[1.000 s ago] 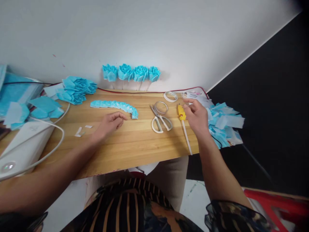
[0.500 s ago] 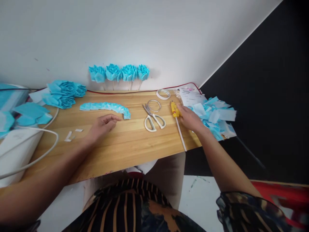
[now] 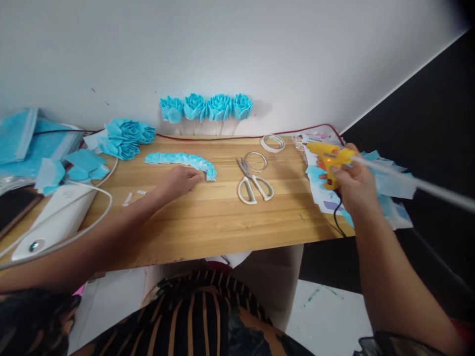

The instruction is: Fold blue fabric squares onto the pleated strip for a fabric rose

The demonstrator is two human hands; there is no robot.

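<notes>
My right hand (image 3: 358, 183) grips a yellow hot glue gun (image 3: 330, 154) above the right end of the table. An orange light glows on the gun; its nozzle points left, and a long white glue stick (image 3: 419, 183) sticks out behind. My left hand (image 3: 183, 180) is closed, thumb and fingers pinched at the right end of a blue pleated fabric strip (image 3: 178, 158) lying on the wood. Right of that hand lie white-handled scissors (image 3: 256, 187), a small ring of tape (image 3: 257, 161) and a white tape roll (image 3: 272, 143).
Several blue fabric roses (image 3: 220, 108) on sticks lean against the wall. More blue roses (image 3: 124, 138) lie at left, near loose petals (image 3: 87, 165), blue masks (image 3: 40, 143) and a white power bank (image 3: 55, 220) with a cable. Blue scraps (image 3: 393, 183) cover papers at right.
My right hand has lifted the glue gun off the table and turned it so the nozzle points left. My left fingers have closed in at the strip's right end. The view has shifted.
</notes>
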